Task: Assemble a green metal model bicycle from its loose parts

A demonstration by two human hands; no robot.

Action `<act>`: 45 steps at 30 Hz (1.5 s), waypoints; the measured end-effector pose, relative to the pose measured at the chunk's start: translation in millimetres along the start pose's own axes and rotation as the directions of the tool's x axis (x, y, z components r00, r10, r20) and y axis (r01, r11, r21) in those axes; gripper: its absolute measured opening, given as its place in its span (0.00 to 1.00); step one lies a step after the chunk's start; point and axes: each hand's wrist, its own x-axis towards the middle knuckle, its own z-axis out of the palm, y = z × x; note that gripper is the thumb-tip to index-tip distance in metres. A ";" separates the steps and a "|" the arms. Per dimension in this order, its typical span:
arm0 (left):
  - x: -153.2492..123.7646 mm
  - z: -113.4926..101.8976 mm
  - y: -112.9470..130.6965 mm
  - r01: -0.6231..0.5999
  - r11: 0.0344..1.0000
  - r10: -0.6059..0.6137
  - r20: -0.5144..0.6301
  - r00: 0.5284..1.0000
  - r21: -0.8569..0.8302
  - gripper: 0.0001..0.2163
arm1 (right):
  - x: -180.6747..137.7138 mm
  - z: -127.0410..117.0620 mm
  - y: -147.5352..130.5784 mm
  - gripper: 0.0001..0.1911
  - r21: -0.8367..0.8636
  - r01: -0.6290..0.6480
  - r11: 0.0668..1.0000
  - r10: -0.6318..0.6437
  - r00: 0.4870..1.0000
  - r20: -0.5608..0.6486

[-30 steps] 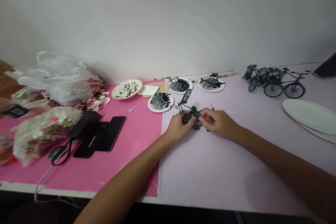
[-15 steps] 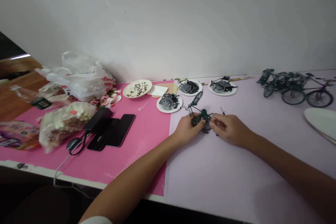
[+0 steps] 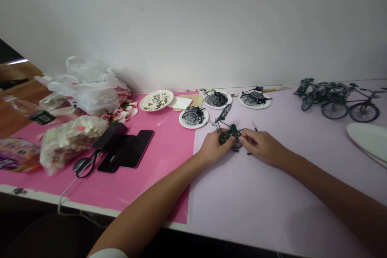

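Observation:
A small dark green model bicycle (image 3: 232, 131) is held just over the lilac tabletop, tipped so that one wheel points up and away. My left hand (image 3: 216, 145) is closed around its near left side, thumb laid across the frame. At its right side, the fingertips of my right hand (image 3: 256, 143) are pinched together by the wheel; whatever is between them is too small to make out. A thin rod with a metal tip (image 3: 254, 125) sticks out beyond my right hand, and my fingers hide its middle.
Three small plates, one of them a white plate (image 3: 182, 123), carry dark bicycle parts. A bowl of small pieces (image 3: 156, 100) stands behind. Assembled model bicycles (image 3: 335, 102) and white plates (image 3: 367, 139) are at right. Phones (image 3: 136, 149), a cable and plastic bags (image 3: 93, 84) lie left.
My right fingertips have moved slightly left, up against the model bicycle. My left hand keeps its hold. The whole view has shifted a little.

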 end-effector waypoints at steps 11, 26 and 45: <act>-0.4 -0.1 -0.2 -0.002 1.000 0.002 -0.005 1.000 0.023 0.11 | -1.1 2.8 2.4 0.20 -0.078 0.027 0.997 -0.029 0.999 -0.019; 0.0 -0.9 -0.6 0.000 0.999 0.000 0.003 1.000 0.037 0.11 | 0.5 1.7 2.5 0.27 -0.068 0.069 0.995 -0.070 0.997 -0.017; 0.1 -1.3 -0.5 -0.008 1.000 0.007 0.010 1.000 0.029 0.12 | 0.5 0.7 1.6 0.27 -0.011 0.030 0.999 -0.029 0.999 0.045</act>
